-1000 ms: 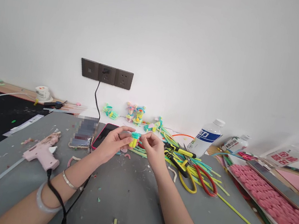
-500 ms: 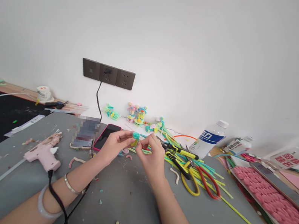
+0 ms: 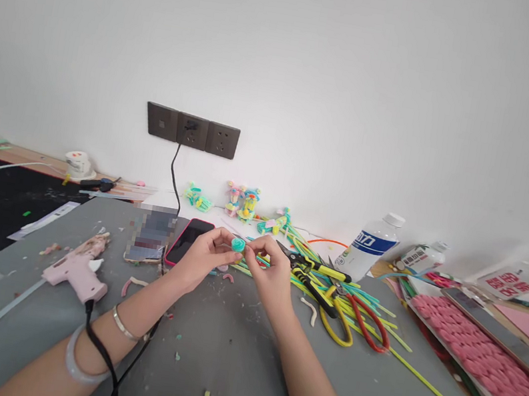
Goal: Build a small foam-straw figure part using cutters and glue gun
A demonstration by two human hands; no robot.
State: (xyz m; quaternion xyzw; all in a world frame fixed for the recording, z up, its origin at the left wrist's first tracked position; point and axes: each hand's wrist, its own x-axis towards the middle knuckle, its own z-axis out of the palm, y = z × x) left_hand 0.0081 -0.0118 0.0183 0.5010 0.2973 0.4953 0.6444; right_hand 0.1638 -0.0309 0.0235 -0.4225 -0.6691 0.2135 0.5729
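Between my two hands is a small teal coil of pipe cleaner, its round spiral face turned toward me. My left hand pinches it from the left with thumb and fingers. From the other side my right hand has its thumb and forefinger closed at the coil's edge; the fingers partly cover that contact. Behind my right hand lie black-and-yellow wire pliers on a spread of green and yellow pipe cleaners. Scissors with yellow and red handles rest beside them.
A pink glue gun lies at left, its black cord crossing my left forearm. Phones lie behind my left hand. Small pipe-cleaner figures stand by the wall. A water bottle and pink knitted piece are at right.
The teal coil has been tilted, so its spiral top faces me and the yellow part under it no longer shows. Both hands stay nearly in place.
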